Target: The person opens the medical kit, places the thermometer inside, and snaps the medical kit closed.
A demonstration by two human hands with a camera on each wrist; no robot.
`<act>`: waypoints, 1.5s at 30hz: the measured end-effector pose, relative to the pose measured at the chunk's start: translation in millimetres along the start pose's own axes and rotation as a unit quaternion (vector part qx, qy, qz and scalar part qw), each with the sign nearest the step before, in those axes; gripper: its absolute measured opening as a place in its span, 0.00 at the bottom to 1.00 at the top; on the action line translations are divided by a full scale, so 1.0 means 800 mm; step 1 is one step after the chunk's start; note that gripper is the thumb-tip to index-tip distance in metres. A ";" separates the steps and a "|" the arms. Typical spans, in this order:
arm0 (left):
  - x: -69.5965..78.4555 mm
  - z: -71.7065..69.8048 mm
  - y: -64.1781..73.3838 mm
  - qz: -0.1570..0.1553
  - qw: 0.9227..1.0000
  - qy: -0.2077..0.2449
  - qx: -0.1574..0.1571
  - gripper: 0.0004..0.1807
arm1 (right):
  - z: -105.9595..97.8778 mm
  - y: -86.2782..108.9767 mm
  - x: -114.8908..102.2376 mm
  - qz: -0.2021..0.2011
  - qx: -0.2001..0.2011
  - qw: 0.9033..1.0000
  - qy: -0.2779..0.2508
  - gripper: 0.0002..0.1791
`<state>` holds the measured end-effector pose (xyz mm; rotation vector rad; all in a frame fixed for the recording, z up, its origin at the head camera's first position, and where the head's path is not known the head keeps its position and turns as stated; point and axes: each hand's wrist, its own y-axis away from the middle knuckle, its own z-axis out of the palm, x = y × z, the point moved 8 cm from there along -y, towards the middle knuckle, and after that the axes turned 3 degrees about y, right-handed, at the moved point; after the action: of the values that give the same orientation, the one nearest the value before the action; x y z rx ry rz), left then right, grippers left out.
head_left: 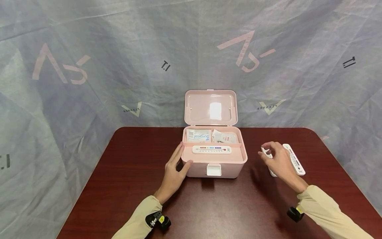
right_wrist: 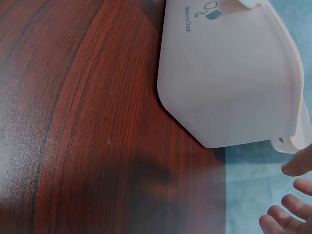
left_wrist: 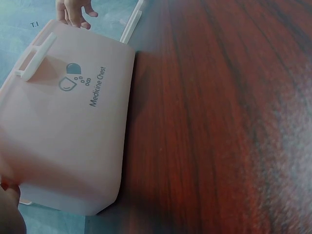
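Observation:
A pink medicine chest (head_left: 213, 169) stands on the table with its lid (head_left: 211, 108) raised. My left hand (head_left: 173, 169) rests against its left side, the fingers fairly straight and the thumb at the front rim. In the chest's front compartment lies a white thermometer (head_left: 212, 150) with coloured bands. Behind it are a Surgical packet (head_left: 198, 135) and small white sachets (head_left: 225, 137) in two compartments. To the right of the chest, my right hand (head_left: 277, 158) hovers with loosely bent fingers, holding nothing. Beneath it is a partly hidden white thermometer (head_left: 273, 173); another thermometer (head_left: 294, 160) lies just right.
The dark red wooden table (head_left: 134, 186) reaches back to a grey printed cloth (head_left: 143, 59), which hangs behind and at both sides. A white latch (head_left: 214, 170) juts from the chest's front.

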<state>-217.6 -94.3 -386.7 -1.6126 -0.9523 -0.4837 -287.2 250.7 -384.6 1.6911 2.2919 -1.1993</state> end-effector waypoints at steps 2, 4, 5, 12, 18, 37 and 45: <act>0.000 0.000 0.000 0.001 1.000 -0.002 0.001 0.32 | -0.001 0.001 0.001 0.000 0.004 1.000 0.002 0.11; 0.000 0.000 0.000 0.002 1.000 -0.001 0.001 0.32 | -0.002 0.001 0.002 -0.001 0.006 1.000 0.002 0.11; 0.000 0.000 0.000 0.002 1.000 -0.001 0.000 0.32 | -0.002 0.002 0.002 0.000 0.006 1.000 0.002 0.12; -0.001 0.000 0.000 -0.002 1.000 0.003 0.000 0.32 | 0.001 0.005 0.009 0.020 -0.001 1.000 0.005 0.12; -0.003 0.001 0.001 -0.010 1.000 0.007 -0.002 0.32 | 0.002 0.008 0.013 0.029 -0.004 1.000 0.010 0.11; -0.004 0.003 0.001 -0.020 1.000 0.009 -0.005 0.32 | 0.005 0.013 0.033 0.046 -0.008 0.999 0.010 0.12; -0.004 0.003 0.001 -0.028 1.000 0.012 -0.006 0.32 | 0.005 0.016 0.039 0.048 -0.007 0.999 0.008 0.13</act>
<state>-219.2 -93.3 -389.6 -1.5914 -0.9802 -0.5471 -290.3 274.1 -408.8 1.7900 2.1953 -1.1516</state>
